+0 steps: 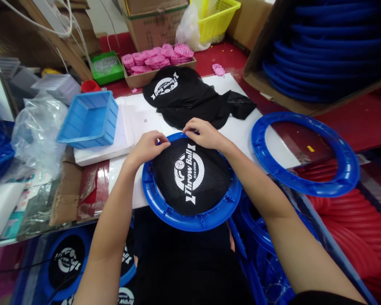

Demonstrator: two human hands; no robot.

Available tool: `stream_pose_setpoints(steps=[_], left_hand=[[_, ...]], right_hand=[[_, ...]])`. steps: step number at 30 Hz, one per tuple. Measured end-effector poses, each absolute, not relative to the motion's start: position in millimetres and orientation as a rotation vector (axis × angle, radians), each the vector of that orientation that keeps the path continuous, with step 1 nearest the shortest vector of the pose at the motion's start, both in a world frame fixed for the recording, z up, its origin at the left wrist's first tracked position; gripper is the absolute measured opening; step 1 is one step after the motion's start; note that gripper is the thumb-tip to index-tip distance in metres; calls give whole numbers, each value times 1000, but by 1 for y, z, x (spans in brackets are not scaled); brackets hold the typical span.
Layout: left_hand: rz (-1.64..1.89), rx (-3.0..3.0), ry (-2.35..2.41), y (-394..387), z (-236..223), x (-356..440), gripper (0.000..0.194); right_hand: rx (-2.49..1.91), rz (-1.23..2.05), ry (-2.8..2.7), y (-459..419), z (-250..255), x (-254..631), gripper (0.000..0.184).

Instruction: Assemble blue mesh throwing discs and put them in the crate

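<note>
A red-covered surface (224, 55) ran across the back, partly overlaid with a white sheet (246, 131). Along its far side stood a brown cardboard box (155, 29), a bright yellow plastic basket (220, 23), a shallow cardboard tray (193, 63) heaped with pink scalloped pieces (158, 57), and a green plastic tray (109, 76) of small clear bits. At the left, a light blue rectangular plastic bin (90, 116) sat on a white slab (104, 154). In the middle, at the near edge, a blue plastic ring (193, 222) lay nearly flat, jutting out over the person's lap, and inside it lay a round black mesh cloth (192, 178) printed "Throw Ball" in white. The left hand (149, 146) worked at the cloth's far edge, its grip pinching the mesh between thumb and forefinger; just beside it, the right hand (205, 133) had its grip closed on the same edge, against the ring's far rim. Just beyond the hands was a loose pile of black mesh covers (190, 103), and to the right a second, bare blue plastic ring (349, 165) overhung the edge above coiled red tubing (352, 228)
</note>
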State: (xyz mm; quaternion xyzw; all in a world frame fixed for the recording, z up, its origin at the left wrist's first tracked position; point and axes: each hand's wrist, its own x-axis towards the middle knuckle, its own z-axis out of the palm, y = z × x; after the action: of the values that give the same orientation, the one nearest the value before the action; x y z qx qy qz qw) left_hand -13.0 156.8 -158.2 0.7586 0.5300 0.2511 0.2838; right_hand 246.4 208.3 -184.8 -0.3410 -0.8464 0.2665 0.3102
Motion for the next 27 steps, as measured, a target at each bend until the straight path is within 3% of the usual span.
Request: stream_pose_setpoints(steps=[5, 10, 20, 27], left_hand=[[733, 2108, 1408, 158, -164, -7, 8], [735, 2067, 1409, 158, -165, -9, 9], [765, 1709, 1483, 167, -176, -2, 9], [717, 1612, 1388, 172, -172, -10, 19]], right_hand=[[-816, 712, -2409, 212, -177, 244, 24], [-752, 761, -2528, 228, -174, 235, 13], [-719, 758, -2371, 227, -193, 224, 11], [-786, 850, -2341, 231, -190, 225, 15]])
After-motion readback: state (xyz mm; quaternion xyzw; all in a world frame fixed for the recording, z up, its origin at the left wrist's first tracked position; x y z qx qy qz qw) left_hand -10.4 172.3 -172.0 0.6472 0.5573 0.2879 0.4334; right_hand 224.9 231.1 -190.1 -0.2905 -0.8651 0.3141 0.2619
